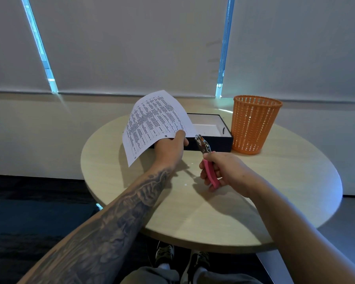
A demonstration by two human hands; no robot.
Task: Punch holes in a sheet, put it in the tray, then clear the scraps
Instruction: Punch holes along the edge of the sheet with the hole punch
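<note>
Sheet (152, 124) was held up at the left end of the tray (209, 144), pinched at its punched edge by the left hand (169, 148); the right hand (223, 171) gripped the punch (205, 156) just beside it. Held by one edge, it could buckle and the next hole land crooked.

The left hand (170, 148) reaches forward with its back turned up. Its thumb lies over the near edge of a printed sheet (152, 124) and its fingers are tucked beneath, a pinch that holds the paper raised. Its tattooed forearm (115, 218) stretches out straight. Just right of it, the right hand (223, 171) curls round the pink handles of a hole punch (210, 174) — metal head pointing toward the left thumb, bare forearm (295, 218) angled inward.
</note>
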